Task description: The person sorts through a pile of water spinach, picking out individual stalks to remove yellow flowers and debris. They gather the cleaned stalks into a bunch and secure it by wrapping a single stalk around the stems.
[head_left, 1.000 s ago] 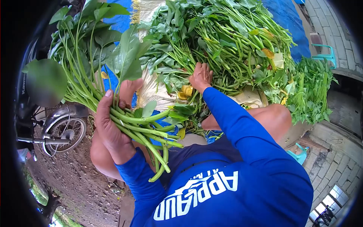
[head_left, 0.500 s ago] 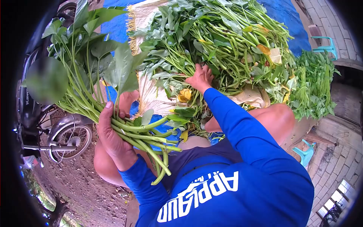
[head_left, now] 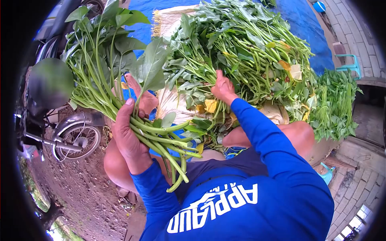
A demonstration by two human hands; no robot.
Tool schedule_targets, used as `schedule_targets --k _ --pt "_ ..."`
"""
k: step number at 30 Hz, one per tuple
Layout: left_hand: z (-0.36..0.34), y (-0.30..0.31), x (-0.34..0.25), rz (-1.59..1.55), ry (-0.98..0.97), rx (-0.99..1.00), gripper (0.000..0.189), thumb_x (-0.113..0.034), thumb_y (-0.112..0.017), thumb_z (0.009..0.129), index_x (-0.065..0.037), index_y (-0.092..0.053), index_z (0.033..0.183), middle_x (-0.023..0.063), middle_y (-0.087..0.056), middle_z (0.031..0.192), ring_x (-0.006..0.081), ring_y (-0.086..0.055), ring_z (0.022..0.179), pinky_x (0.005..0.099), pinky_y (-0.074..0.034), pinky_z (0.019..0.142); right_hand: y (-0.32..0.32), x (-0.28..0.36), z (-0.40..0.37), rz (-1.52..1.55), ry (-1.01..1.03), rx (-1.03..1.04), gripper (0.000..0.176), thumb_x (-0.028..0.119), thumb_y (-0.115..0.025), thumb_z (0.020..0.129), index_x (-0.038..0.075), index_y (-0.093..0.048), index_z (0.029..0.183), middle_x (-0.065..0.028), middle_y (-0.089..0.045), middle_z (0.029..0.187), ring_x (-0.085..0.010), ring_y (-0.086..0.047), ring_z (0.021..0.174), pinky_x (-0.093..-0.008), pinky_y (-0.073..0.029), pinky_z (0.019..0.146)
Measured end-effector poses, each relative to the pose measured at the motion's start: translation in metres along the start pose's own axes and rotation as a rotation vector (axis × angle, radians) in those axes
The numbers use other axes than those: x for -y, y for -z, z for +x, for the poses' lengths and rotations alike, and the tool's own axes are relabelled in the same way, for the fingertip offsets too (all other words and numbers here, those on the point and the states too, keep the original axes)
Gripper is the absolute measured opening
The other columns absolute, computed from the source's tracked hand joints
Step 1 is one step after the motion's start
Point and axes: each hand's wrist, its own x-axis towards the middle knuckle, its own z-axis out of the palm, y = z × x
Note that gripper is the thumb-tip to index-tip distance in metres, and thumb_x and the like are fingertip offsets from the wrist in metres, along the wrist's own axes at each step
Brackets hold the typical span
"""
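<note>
My left hand (head_left: pixel 130 136) is closed round a bunch of water spinach (head_left: pixel 96 94), with broad leaves up to the left and cut stem ends pointing down to the right. At the near left side of a large heap of the same greens (head_left: pixel 245 48), my right hand (head_left: pixel 224 87) is closed on some stems, its fingers partly hidden from view. Yellowed leaves (head_left: pixel 210 105) lie just below that hand.
Under the heap are a pale woven sack (head_left: pixel 171 102) and a blue tarp (head_left: pixel 309 36). Tied green bundles (head_left: pixel 331 104) lie at the right, near a turquoise stool (head_left: pixel 349 66). A motorbike wheel (head_left: pixel 77 141) stands at the left. My bare legs flank the work area.
The view has shifted, so the scene sits slightly further right and lower. My right hand's fingers, visibly spread among the stems before, are now curled in. The left hand keeps its bunch.
</note>
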Motion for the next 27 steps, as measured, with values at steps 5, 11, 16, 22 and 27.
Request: schedule_targets --k 5,11,16,22,27 --pt "-0.013 0.007 -0.008 -0.018 -0.014 0.03 0.018 -0.017 -0.075 0.098 -0.001 -0.069 0.103 0.004 -0.065 0.076 0.0123 -0.063 0.066 0.0254 -0.053 0.061 0.071 0.015 -0.008 0.235 0.111 -0.061 0.081 0.022 -0.079 0.074 0.006 -0.049 0.148 -0.02 -0.077 0.116 -0.0324 -0.075 0.104 -0.0389 -0.058 0.093" --pt "-0.02 0.014 -0.011 -0.102 -0.031 0.077 0.018 -0.016 -0.072 0.1 0.001 -0.068 0.105 0.007 -0.066 0.075 0.0143 -0.062 0.062 0.028 -0.053 0.058 0.157 0.054 -0.051 0.165 0.171 -0.258 0.079 0.022 -0.077 0.076 0.005 -0.048 0.148 -0.0262 -0.074 0.119 -0.0442 -0.072 0.111 -0.0479 -0.055 0.099" --pt "-0.022 0.014 -0.017 -0.079 0.011 0.102 0.031 -0.023 -0.07 0.101 -0.003 -0.062 0.079 0.0091 -0.058 0.063 0.0203 -0.06 0.057 0.0316 -0.051 0.055 0.149 0.074 -0.087 -0.321 0.189 -0.548 0.076 0.012 -0.073 0.083 0.007 -0.044 0.153 -0.0229 -0.071 0.118 -0.0426 -0.072 0.102 -0.0531 -0.056 0.093" --pt "0.001 0.042 -0.006 -0.057 0.034 0.04 0.03 -0.023 -0.072 0.099 -0.006 -0.061 0.078 0.0064 -0.061 0.066 0.0175 -0.061 0.057 0.0304 -0.05 0.052 -0.006 0.023 -0.098 -0.204 0.172 -0.124 0.12 0.036 -0.089 0.08 0.015 -0.015 0.172 -0.0267 -0.036 0.163 -0.0461 -0.04 0.149 -0.0657 -0.039 0.114" --pt "0.009 0.05 0.001 -0.037 -0.016 0.005 0.017 -0.018 -0.075 0.1 -0.008 -0.065 0.09 0.0034 -0.065 0.075 0.0138 -0.064 0.067 0.0279 -0.055 0.057 -0.044 -0.039 -0.088 0.046 0.169 0.177 0.103 0.034 -0.077 0.088 0.018 -0.018 0.171 -0.0308 -0.059 0.143 -0.0497 -0.056 0.134 -0.0541 -0.046 0.115"
